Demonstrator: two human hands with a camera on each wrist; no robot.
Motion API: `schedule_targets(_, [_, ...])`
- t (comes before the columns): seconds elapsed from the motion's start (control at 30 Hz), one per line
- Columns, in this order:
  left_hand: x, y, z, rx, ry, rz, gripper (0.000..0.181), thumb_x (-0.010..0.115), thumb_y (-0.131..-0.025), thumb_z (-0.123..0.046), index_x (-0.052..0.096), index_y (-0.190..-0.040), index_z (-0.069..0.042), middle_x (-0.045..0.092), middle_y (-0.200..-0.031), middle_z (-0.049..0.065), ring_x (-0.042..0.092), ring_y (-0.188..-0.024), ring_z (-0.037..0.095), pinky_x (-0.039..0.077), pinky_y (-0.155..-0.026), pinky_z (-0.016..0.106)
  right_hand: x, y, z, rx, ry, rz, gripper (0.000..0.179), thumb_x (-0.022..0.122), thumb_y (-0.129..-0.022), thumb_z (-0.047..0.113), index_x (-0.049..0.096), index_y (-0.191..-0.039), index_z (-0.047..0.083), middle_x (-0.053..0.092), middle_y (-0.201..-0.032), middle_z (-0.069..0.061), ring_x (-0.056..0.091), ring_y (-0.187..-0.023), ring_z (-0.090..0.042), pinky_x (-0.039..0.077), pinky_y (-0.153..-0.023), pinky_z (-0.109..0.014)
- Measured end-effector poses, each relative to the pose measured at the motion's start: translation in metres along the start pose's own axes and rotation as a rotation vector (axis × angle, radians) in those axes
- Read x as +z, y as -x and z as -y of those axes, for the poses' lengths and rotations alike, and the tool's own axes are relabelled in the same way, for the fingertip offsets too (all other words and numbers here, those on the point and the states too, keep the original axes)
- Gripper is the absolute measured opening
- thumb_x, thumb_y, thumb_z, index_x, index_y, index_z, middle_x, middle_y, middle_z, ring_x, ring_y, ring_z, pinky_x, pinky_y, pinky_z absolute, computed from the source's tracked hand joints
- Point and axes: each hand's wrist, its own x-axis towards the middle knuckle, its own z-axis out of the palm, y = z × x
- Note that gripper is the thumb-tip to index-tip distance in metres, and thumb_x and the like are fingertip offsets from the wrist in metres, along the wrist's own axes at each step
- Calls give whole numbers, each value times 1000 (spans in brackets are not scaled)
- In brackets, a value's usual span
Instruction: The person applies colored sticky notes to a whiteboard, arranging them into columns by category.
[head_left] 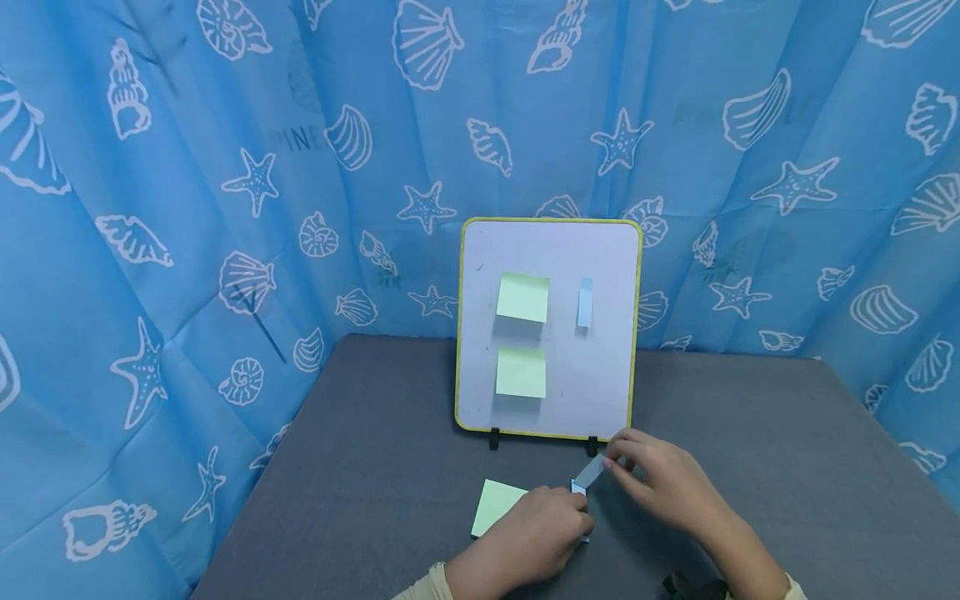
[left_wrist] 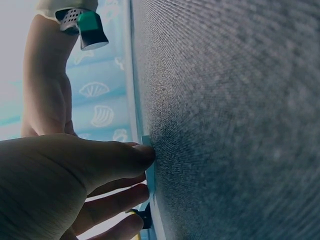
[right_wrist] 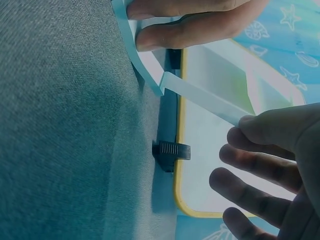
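My left hand (head_left: 536,533) grips a narrow pad of light-blue sticky notes (head_left: 578,488) on the table, its thumb and fingers at the pad's sides and covering most of it. Between thumb and forefinger, my right hand (head_left: 663,482) pinches the free end of the top blue strip (head_left: 591,471). In the right wrist view this strip (right_wrist: 205,102) stretches up from the pad's end, still joined there, while the other right fingers spread apart. Beside the left hand lies a green sticky note pad (head_left: 497,504), partly hidden by it.
Behind the hands a yellow-edged whiteboard (head_left: 562,400) stands on black feet (head_left: 494,438). Two green notes (head_left: 522,297) and a blue strip note (head_left: 585,302) are stuck on it. A grey cloth covers the table (head_left: 375,467); a blue shell-patterned curtain (head_left: 300,167) hangs behind.
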Motion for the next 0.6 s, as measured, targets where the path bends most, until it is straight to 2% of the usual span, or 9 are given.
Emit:
schedule_targets(0.27, [1,0,0,7,-7,-12,16,72,-101,-19,80,-92,-29,57,-79,-12,39,-58,2,26,-50,18,-1,-1,0,23,23,-20,9,81,-94,16,77,-93,25,69,-95,15,58,-75,7,54,-65,-23])
schedule_targets(0.6, [-5,-1,-1,2,-2,21,13,74,-101,-22,80,-94,-32,58,-79,-13,45,-59,1,29,-51,18,-6,-1,1,21,35,-90,10,80,-95,15,76,-92,23,67,-92,15,57,-73,6,54,-65,-24])
